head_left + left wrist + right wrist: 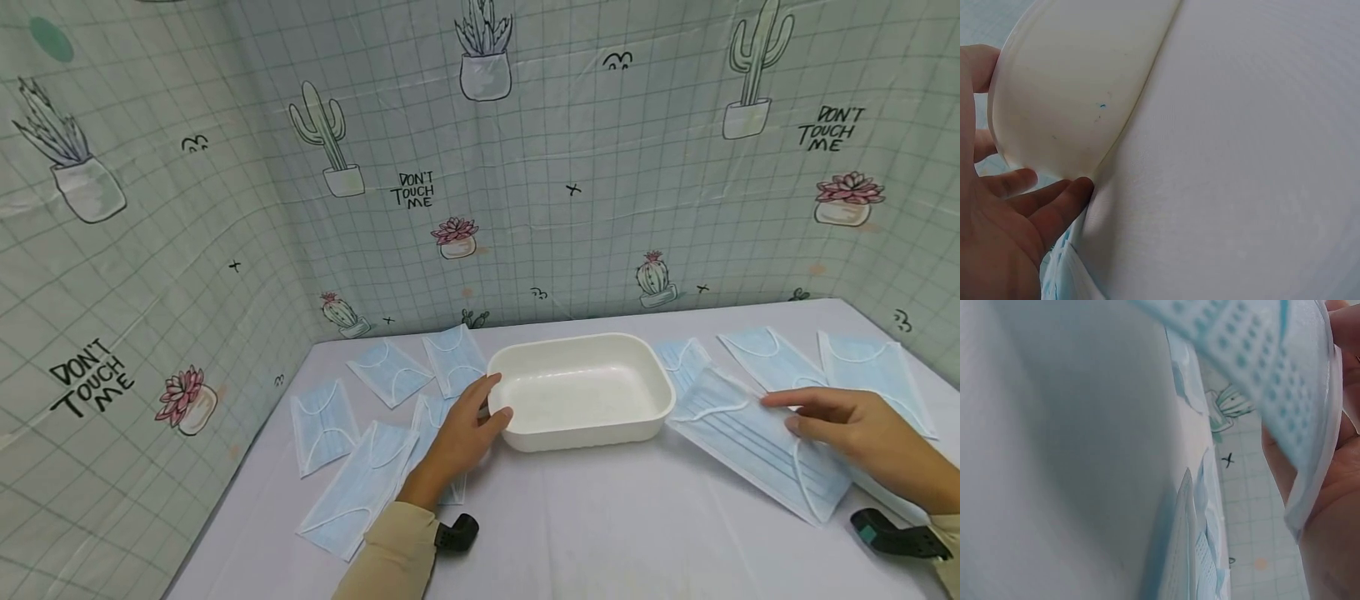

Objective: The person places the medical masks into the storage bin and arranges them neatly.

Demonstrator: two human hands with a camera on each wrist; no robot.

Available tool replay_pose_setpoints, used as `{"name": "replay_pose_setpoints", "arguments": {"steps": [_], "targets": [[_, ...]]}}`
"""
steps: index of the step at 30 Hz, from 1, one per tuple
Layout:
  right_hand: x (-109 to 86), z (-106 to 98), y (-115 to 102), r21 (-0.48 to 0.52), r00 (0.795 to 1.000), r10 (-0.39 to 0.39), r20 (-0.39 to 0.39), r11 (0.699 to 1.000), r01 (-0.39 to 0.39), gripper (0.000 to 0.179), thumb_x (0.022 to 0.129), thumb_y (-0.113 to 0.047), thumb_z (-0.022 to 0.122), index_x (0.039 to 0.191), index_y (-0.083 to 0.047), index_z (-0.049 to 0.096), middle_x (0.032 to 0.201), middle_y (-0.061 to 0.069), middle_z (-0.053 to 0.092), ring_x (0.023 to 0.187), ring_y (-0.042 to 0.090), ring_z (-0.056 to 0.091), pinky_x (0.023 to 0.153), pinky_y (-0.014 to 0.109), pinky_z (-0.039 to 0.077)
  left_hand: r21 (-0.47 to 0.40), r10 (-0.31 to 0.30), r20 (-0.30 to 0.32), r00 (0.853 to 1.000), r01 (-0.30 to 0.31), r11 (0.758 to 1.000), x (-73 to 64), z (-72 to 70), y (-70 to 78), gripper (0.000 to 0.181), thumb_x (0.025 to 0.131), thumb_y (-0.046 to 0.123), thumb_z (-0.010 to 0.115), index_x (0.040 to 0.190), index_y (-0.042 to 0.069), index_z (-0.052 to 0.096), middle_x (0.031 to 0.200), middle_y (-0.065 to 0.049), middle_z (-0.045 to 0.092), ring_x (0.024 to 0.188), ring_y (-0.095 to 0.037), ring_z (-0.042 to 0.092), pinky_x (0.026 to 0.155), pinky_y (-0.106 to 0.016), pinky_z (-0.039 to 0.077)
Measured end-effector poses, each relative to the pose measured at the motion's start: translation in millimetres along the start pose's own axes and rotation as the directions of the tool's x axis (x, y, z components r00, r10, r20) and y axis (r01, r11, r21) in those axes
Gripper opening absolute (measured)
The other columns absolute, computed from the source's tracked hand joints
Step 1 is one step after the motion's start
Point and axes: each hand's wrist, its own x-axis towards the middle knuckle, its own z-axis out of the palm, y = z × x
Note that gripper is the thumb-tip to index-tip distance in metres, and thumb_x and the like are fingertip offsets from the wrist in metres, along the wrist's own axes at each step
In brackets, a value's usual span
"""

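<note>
Grips left end of tray (585, 437) with left hand (461, 433), partly curled round the rim; pinches upper edge of held mask (750, 450) between thumb and fingers of right hand (862, 429), nearly closed. Far left: several loose masks (326, 421) on table (600, 525), partly covered by left forearm (397, 542). Centre: tray, upright. Right: held mask, tilted, just beside tray's right end, in front of right-side masks (873, 371). Probably in the step of lifting one mask while bracing tray. Next likely calls for a firm pinch, a steady tray and enough height to pass neighbouring masks without dragging any. Hidden: some left fingertips in head view, exact mask count on both sides. Cut off: tray in left wrist view, held mask and right hand in right wrist view. Can't tell if touching tray with mask corner.
</note>
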Motion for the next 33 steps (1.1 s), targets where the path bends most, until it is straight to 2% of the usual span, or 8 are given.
{"name": "replay_pose_setpoints", "arguments": {"steps": [8,15,19,23,33], "targets": [[4.2,-0.3,-0.7,0.002,1.0,0.022,-0.005,1.0,-0.022,0.03,0.096,-0.006,0.067,0.125,0.001,0.067,0.117,-0.024,0.065,0.105,-0.017,0.052,0.075,0.008,0.046,0.008,0.022,-0.008,1.0,-0.022,1.0,-1.8,-4.4,-1.6,0.058,0.101,0.029,0.056,0.153,0.008,0.039,0.156,-0.012,0.036,0.137,-0.028,0.045,0.104,-0.041,0.045],[7.8,0.3,-3.8,0.0,0.997,0.067,-0.027,0.998,-0.067,0.029,0.096,-0.01,0.068,0.124,-0.001,0.067,0.113,-0.029,0.063,0.099,-0.015,0.054,0.072,0.01,0.048,0.015,0.012,-0.013,1.0,-0.012,1.0,-2.1,-5.9,-2.1,0.058,0.101,0.031,0.058,0.153,0.011,0.041,0.155,-0.008,0.038,0.136,-0.026,0.046,0.104,-0.04,0.045],[7.2,-3.1,-5.8,-0.005,0.997,0.049,-0.062,0.999,-0.05,0.027,0.095,-0.006,0.069,0.122,-0.004,0.069,0.11,-0.031,0.062,0.094,-0.011,0.055,0.07,0.009,0.046,0.024,0.036,-0.008,0.999,-0.036,0.999,0.6,-3.2,-2.6,0.056,0.101,0.032,0.057,0.152,0.01,0.043,0.155,-0.01,0.039,0.135,-0.027,0.048,0.103,-0.04,0.046],[9.0,-7.0,-8.3,0.004,0.997,0.012,-0.079,1.0,-0.012,0.028,0.094,-0.002,0.068,0.122,-0.005,0.069,0.112,-0.03,0.063,0.094,-0.008,0.057,0.07,0.009,0.046,0.033,0.03,-0.016,0.999,-0.03,0.999,2.0,-2.2,-2.2,0.055,0.101,0.032,0.057,0.151,0.011,0.045,0.154,-0.009,0.041,0.133,-0.027,0.049,0.103,-0.04,0.046],[27.1,-10.1,-19.0,-0.101,0.994,0.055,-0.095,0.993,-0.065,0.031,0.097,-0.015,0.069,0.126,-0.004,0.066,0.108,-0.036,0.055,0.092,-0.012,0.052,0.068,0.008,0.044,0.027,0.028,-0.016,0.999,-0.027,0.999,1.1,-1.9,-1.9,0.055,0.101,0.032,0.058,0.15,0.01,0.046,0.152,-0.008,0.042,0.132,-0.027,0.05,0.102,-0.039,0.047]]}}
